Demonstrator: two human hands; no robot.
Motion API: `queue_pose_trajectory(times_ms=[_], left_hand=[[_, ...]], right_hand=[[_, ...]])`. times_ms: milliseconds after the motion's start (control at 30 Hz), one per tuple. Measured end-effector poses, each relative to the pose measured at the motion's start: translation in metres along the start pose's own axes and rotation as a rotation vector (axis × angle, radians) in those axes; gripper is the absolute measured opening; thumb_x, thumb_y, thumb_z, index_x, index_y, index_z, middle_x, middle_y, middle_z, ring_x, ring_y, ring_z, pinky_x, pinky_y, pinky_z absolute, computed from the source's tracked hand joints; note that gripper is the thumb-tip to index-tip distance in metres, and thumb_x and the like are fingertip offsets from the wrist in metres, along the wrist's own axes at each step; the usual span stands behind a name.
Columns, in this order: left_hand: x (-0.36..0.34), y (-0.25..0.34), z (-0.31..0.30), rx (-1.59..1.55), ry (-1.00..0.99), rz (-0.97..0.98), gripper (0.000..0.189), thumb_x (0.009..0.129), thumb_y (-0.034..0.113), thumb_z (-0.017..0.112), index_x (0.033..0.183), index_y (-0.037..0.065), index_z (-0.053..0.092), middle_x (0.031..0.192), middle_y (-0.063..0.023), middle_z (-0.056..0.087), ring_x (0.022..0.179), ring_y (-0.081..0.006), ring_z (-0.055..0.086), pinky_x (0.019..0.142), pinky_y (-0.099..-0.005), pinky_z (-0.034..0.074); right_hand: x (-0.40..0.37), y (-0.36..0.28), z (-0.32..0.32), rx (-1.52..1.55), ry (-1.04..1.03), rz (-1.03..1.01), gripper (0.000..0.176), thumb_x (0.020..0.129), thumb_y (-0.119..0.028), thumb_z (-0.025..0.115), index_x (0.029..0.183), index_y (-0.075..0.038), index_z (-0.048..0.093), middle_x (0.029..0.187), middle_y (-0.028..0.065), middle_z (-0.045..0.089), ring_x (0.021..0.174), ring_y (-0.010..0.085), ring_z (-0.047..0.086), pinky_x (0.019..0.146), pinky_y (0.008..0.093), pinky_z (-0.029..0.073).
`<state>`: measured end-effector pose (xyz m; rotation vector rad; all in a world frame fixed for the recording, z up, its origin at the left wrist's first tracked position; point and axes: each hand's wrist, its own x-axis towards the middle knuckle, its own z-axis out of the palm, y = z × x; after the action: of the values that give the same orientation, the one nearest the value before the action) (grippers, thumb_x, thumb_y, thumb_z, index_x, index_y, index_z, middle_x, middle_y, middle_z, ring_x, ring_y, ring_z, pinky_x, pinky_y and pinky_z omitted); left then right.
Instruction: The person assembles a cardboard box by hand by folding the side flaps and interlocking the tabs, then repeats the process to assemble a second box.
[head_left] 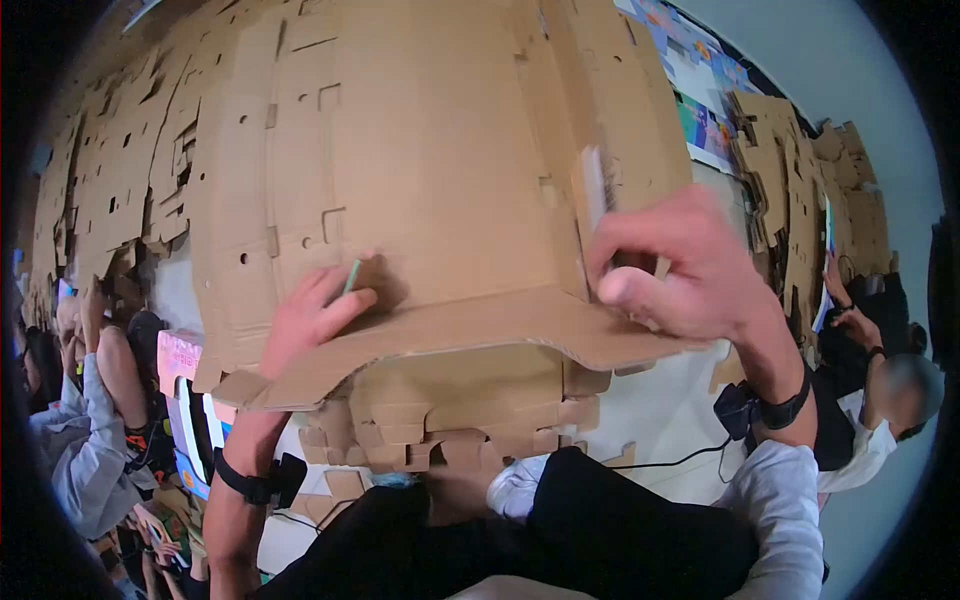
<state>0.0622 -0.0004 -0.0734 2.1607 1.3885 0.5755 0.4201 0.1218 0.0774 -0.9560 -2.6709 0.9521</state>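
A large die-cut brown cardboard sheet (430, 170) lies folded over a stack of cardboard pieces (460, 410) in front of me. My left hand (310, 315) presses flat on the sheet near its front fold, with a small green object (352, 275) between its fingers. My right hand (680, 265) pinches the sheet's right flap (595, 190) between thumb and fingers. Both wrists wear black bands. My dark-trousered legs (560, 530) are below.
More cut cardboard sheets (110, 170) cover the surface at left and stand at right (790, 190). One person in grey (85, 440) sits at left, another in black and white (880, 400) at right. Colourful printed sheets (700, 100) lie at upper right. A cable (670, 462) runs across the white floor.
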Motion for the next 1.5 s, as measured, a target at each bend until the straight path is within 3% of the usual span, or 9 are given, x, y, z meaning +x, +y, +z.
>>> queue_pose_trajectory(times_ms=[167, 267, 367, 700, 833, 967, 1200, 1300, 1500], left_hand=[[0.009, 0.004, 0.0, 0.031, -0.076, 0.106, 0.059, 0.09, 0.048, 0.071, 0.131, 0.006, 0.065, 0.154, -0.018, 0.061, 0.122, -0.0435, 0.062, 0.102, -0.0484, 0.053], [0.007, 0.007, 0.002, 0.038, -0.076, 0.057, 0.057, 0.093, 0.028, 0.072, 0.147, 0.013, 0.063, 0.154, -0.0174, 0.061, 0.13, -0.0415, 0.062, 0.108, -0.0454, 0.053], [-0.01, 0.003, 0.011, -0.129, -0.048, -0.147, 0.061, 0.097, 0.024, 0.072, 0.156, 0.013, 0.057, 0.154, -0.018, 0.06, 0.132, -0.0432, 0.061, 0.111, -0.0475, 0.051], [-0.068, -0.047, -0.025, 0.191, 0.154, -0.4, 0.045, 0.093, 0.011, 0.078, 0.137, 0.013, 0.069, 0.156, -0.0162, 0.054, 0.135, -0.0416, 0.057, 0.113, -0.0482, 0.05], [-0.081, -0.039, -0.039, 0.066, 0.14, -0.865, 0.046, 0.102, 0.018, 0.072, 0.147, 0.021, 0.063, 0.138, -0.0183, 0.057, 0.122, -0.0335, 0.066, 0.1, -0.0428, 0.057], [-0.09, -0.032, -0.041, 0.007, 0.121, -0.915, 0.046, 0.106, 0.027, 0.068, 0.151, 0.022, 0.06, 0.128, -0.0176, 0.059, 0.108, -0.0286, 0.069, 0.095, -0.0426, 0.057], [-0.081, -0.044, -0.071, -0.74, 0.426, -1.16, 0.02, 0.107, 0.019, 0.059, 0.126, 0.017, 0.066, 0.09, 0.0054, 0.055, 0.075, -0.0059, 0.052, 0.065, -0.0209, 0.041], [-0.086, -0.035, -0.091, -1.225, 0.348, -0.929, 0.027, 0.102, 0.005, 0.054, 0.128, 0.006, 0.063, 0.092, 0.0035, 0.057, 0.067, -0.0054, 0.05, 0.062, -0.018, 0.039], [-0.089, -0.048, -0.083, -0.904, 0.38, -0.716, 0.06, 0.086, -0.016, 0.058, 0.144, 0.002, 0.06, 0.12, -0.001, 0.054, 0.084, -0.0061, 0.052, 0.074, -0.0182, 0.044]], right_hand=[[0.027, 0.018, 0.058, -0.257, -0.071, -0.167, 0.042, 0.104, -0.04, 0.069, 0.089, -0.001, 0.076, 0.054, 0.0103, 0.062, 0.047, 0.0278, 0.064, 0.055, 0.0385, 0.054], [0.057, 0.005, 0.055, 0.225, -0.408, 0.402, 0.025, 0.105, -0.026, 0.067, 0.097, -0.005, 0.079, 0.055, 0.0076, 0.065, 0.048, 0.0167, 0.068, 0.048, 0.0317, 0.05], [0.059, 0.008, 0.069, 0.142, -0.343, 0.358, 0.026, 0.106, -0.027, 0.068, 0.096, -0.005, 0.078, 0.052, 0.0064, 0.065, 0.042, 0.0151, 0.064, 0.044, 0.029, 0.047], [0.041, 0.01, 0.081, 0.19, -0.083, 0.304, 0.022, 0.1, -0.024, 0.074, 0.093, -0.004, 0.077, 0.053, 0.009, 0.064, 0.043, 0.0201, 0.064, 0.05, 0.0328, 0.049], [0.042, 0.01, 0.082, 0.171, -0.094, 0.326, 0.022, 0.1, -0.023, 0.074, 0.091, -0.004, 0.076, 0.053, 0.0083, 0.064, 0.042, 0.0192, 0.062, 0.049, 0.0325, 0.047], [0.044, 0.006, 0.081, 0.168, -0.102, 0.359, 0.023, 0.101, -0.023, 0.073, 0.09, -0.003, 0.076, 0.054, 0.0069, 0.065, 0.042, 0.0183, 0.062, 0.049, 0.0323, 0.047], [0.046, 0.003, 0.08, 0.185, -0.099, 0.408, 0.023, 0.1, -0.023, 0.073, 0.089, -0.002, 0.076, 0.055, 0.0087, 0.065, 0.043, 0.0194, 0.062, 0.05, 0.0335, 0.047], [0.046, 0.006, 0.083, 0.168, -0.079, 0.37, 0.022, 0.1, -0.02, 0.073, 0.088, -0.002, 0.076, 0.054, 0.0064, 0.063, 0.043, 0.0162, 0.06, 0.048, 0.032, 0.044], [0.047, 0.006, 0.084, 0.137, -0.072, 0.378, 0.023, 0.099, -0.023, 0.074, 0.091, -0.002, 0.078, 0.056, 0.0101, 0.063, 0.044, 0.0205, 0.06, 0.051, 0.0342, 0.046]])
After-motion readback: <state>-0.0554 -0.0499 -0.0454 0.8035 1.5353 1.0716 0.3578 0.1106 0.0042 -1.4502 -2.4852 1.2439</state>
